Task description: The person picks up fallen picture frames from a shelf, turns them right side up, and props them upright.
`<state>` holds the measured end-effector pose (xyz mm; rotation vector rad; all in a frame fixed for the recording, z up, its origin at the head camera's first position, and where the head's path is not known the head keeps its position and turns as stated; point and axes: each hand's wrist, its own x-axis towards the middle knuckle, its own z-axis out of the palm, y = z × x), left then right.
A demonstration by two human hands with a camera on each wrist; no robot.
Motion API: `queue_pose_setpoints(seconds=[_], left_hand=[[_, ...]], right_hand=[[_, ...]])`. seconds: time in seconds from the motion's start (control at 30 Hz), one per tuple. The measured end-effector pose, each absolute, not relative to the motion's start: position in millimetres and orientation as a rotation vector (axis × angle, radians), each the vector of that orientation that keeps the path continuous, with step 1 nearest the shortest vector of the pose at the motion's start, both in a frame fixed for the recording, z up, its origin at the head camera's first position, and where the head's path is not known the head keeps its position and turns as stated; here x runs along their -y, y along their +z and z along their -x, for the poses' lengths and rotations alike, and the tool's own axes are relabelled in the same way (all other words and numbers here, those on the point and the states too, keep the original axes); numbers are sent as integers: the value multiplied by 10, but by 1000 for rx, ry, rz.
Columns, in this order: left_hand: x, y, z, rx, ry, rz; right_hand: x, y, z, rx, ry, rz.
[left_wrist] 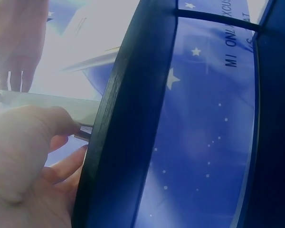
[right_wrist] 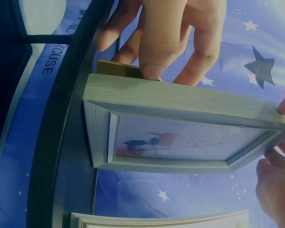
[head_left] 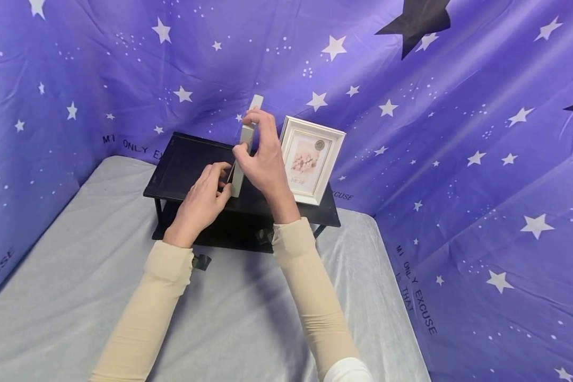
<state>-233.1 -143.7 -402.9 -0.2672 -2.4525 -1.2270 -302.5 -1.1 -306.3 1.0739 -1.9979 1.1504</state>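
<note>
A grey-green picture frame [head_left: 237, 183] stands edge-on over the front of a small black stand [head_left: 191, 159]. My right hand [head_left: 266, 162] grips the frame's upper part, thumb on the near edge and fingers curled over higher up. My left hand [head_left: 202, 197] is at its lower end, fingers curled around the back edge. In the right wrist view the held picture frame [right_wrist: 180, 104] shows a flower picture behind its pane. A thin brown panel [right_wrist: 123, 70] sticks out from its back, with the left fingertips right at it.
A white picture frame [head_left: 312, 159] with a pink flower print leans upright on the right end of the black stand. The stand rests on a grey cloth-covered table [head_left: 239, 318]. Purple star-printed curtain [head_left: 286, 69] hangs behind and along both sides.
</note>
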Motion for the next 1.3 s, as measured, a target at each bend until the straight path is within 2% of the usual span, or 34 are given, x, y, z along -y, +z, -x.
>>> queue_pose_setpoints(seconds=[0.33, 0.77, 1.3], left_hand=[[1415, -4084, 2370, 2391, -1017, 191], [1714, -4031, 2453, 2269, -671, 112], [1901, -4007, 2512, 2221, -729, 79]], right_hand=[[7, -3066, 3028, 1992, 1140, -1074], [4, -3077, 3046, 1991, 1133, -1059], [23, -3028, 3031, 2019, 1123, -1094]])
